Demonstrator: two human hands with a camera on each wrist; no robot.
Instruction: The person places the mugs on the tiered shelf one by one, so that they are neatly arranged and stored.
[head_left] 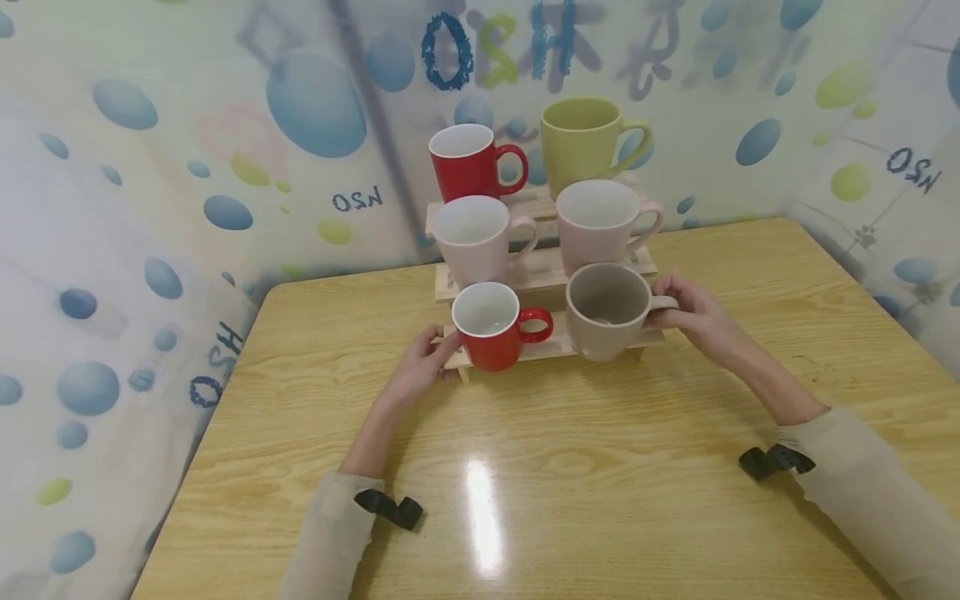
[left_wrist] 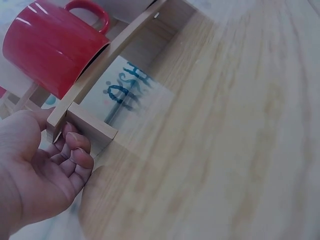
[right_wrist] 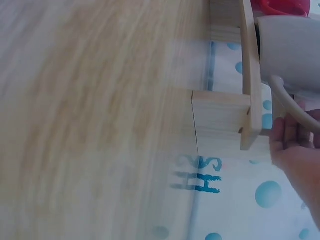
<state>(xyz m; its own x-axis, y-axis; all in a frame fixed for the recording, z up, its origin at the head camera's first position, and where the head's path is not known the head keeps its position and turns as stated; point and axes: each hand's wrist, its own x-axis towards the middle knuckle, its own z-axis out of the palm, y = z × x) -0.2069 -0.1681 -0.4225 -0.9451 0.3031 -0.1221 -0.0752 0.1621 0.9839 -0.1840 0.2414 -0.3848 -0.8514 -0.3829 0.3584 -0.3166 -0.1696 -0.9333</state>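
Observation:
A three-tier wooden rack (head_left: 551,348) carries two mugs on each tier. At the left end of its lowest board, my left hand (head_left: 415,372) pinches the wood, thumb above and curled fingers (left_wrist: 75,145) below. Just beside that thumb is a red mug (head_left: 491,342) with a white inside. My right hand (head_left: 697,317) holds the handle (right_wrist: 292,107) of a grey-brown mug (head_left: 603,321), which stands upright at the lowest tier's right end. Part of the right fingers is hidden behind the handle.
Two pale pink mugs, one left (head_left: 474,246) and one right (head_left: 597,229), occupy the middle tier. On top are another red mug (head_left: 465,171) and a yellow-green mug (head_left: 579,146). The rack stands on a wooden table (head_left: 600,483) against a dotted cloth backdrop (head_left: 315,100).

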